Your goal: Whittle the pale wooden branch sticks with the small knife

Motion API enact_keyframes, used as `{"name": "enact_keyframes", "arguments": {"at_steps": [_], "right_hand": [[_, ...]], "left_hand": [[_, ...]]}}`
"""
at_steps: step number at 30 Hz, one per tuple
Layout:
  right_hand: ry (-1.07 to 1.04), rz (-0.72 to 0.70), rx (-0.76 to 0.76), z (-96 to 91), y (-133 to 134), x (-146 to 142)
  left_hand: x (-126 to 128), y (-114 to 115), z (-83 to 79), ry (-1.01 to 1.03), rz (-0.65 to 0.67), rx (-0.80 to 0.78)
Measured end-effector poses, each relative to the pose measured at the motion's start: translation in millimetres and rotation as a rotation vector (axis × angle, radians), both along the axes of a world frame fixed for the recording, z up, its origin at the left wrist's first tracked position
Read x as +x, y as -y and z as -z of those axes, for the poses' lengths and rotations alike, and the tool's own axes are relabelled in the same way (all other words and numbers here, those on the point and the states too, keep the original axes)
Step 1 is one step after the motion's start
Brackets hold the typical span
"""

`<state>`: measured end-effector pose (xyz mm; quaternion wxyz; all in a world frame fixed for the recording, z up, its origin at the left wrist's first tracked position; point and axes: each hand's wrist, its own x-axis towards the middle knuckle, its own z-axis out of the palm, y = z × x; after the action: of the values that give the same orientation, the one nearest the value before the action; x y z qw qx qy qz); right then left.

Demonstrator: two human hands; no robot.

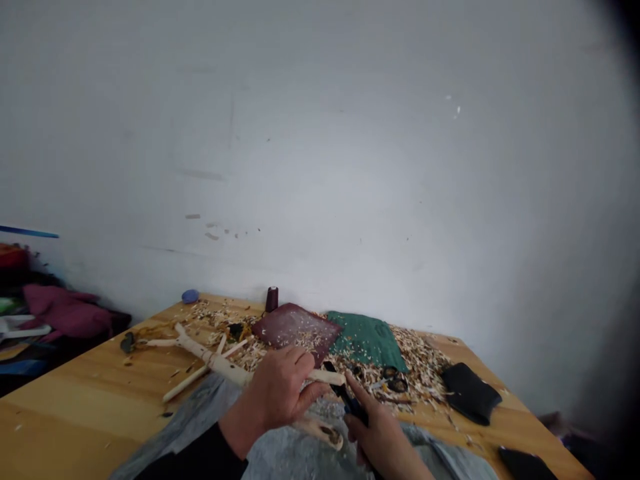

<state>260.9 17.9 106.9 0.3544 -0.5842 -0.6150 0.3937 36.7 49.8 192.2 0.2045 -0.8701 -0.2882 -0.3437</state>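
My left hand is wrapped round a pale, peeled, forked branch. One arm of the branch runs out to the far left over the table, and another end pokes out to the right past my thumb. Below the hand a thicker end with a dark hollow knot shows. In my right hand is a knife with a dark handle. Its narrow dark end crosses behind the branch's right tip, and my right index finger reaches up to that tip. Exactly where the edge meets the wood is hard to see.
Wood shavings lie over the wooden table. Among them are a maroon cloth, a green cloth, scissors and a thread spool. Grey cloth lies beneath my hands; a black pad sits right.
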Motion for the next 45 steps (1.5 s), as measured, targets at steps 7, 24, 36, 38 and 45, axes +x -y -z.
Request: {"name": "enact_keyframes", "arguments": {"at_steps": [7,24,36,38,45], "right_hand": [[-0.520,-0.029,0.031,-5.5,-34,-10],[-0.605,0.131,-0.107,18.5,-21,-17],[-0.524,0.124,-0.083,20.0,-21,-19],[-0.523,0.126,-0.066,19.4,-21,-17],[-0.106,0.182,0.161,2.6,-8,6]], "left_hand": [[15,-28,11.6,-0.020,-0.048,-0.033],[41,11,65.7,-0.084,-0.157,-0.710],[45,13,64.3,-0.128,-0.090,-0.745],[45,16,60.3,-0.152,-0.120,-0.715],[42,24,49.2,-0.312,-0.386,-0.720]]}}
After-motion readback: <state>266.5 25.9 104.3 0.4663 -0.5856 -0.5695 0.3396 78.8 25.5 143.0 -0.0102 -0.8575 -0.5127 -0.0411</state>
